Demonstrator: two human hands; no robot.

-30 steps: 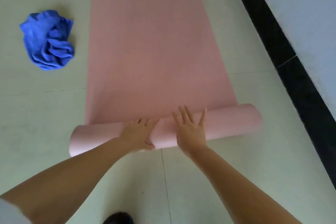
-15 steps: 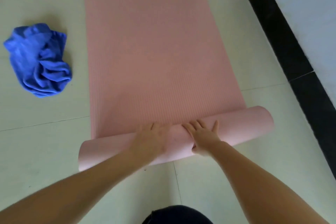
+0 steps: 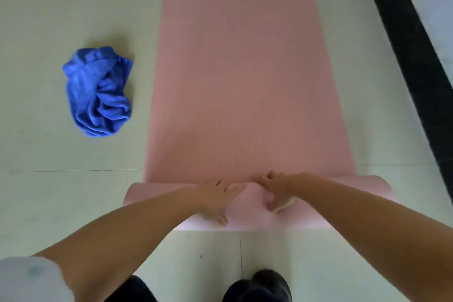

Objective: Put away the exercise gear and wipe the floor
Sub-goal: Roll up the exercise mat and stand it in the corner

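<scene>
The pale tiled floor (image 3: 61,203) carried a pink exercise mat (image 3: 242,81), its near end rolled. A crumpled blue cloth (image 3: 98,93) lay left of it, apart. The left hand (image 3: 215,201) and right hand (image 3: 277,191) both curled round the roll.

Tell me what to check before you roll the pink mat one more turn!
1. Both hands on the roll: left hand and right hand grip the rolled part. Ok.
2. Roll ends even: the right end sits farther forward than the left end. Not ok.
3. Flat mat ahead smooth, nothing lying on it. Ok.
4. Blue cloth lies apart from the mat on the floor. Ok.
5. Roll tight inside: cannot tell.
</scene>
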